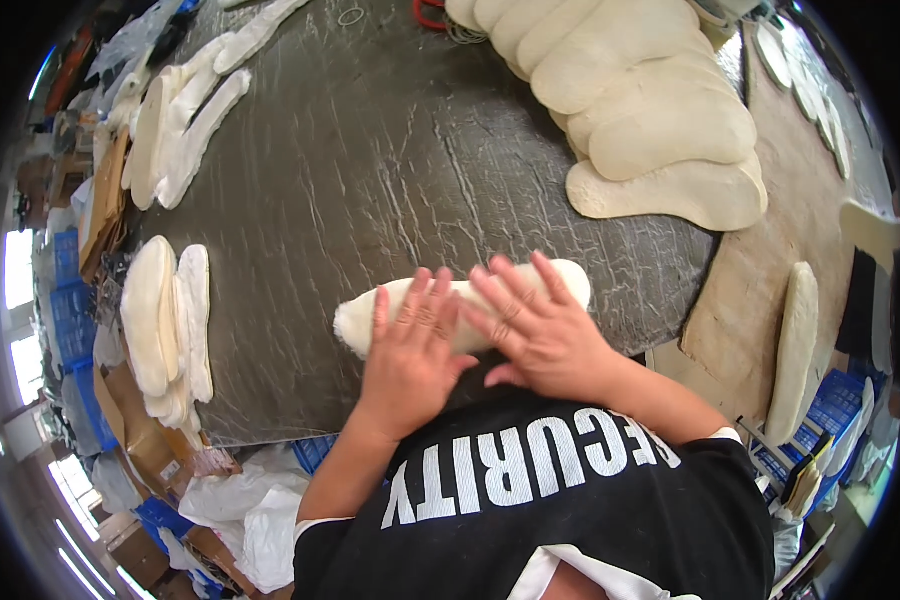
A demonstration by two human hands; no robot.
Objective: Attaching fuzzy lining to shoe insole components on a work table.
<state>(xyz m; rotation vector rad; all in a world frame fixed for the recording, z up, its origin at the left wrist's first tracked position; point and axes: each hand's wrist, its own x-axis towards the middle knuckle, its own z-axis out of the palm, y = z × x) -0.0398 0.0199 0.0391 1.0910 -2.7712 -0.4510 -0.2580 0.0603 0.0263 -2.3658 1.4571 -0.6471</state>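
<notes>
A cream, fleecy insole (pixel 570 280) lies crosswise on the dark table near its front edge, with a fluffy rim at its left end. My left hand (pixel 415 350) rests flat on its left half, fingers stretched out and pointing away from me. Over its middle and right part lies my right hand (pixel 540 325), fingers spread, palm down. The two hands almost meet at the fingertips. Both cover much of the insole's middle, so that part is hidden. Neither hand grips anything.
Overlapping cream insoles (pixel 660 110) fan out at the far right. More insoles stack at the left edge (pixel 155 320) and far left (pixel 175 130). One insole (pixel 795 350) lies on a brown sheet (pixel 750 260) at right. Blue crates (pixel 73 320) and white plastic bags (pixel 255 510) stand beside the table.
</notes>
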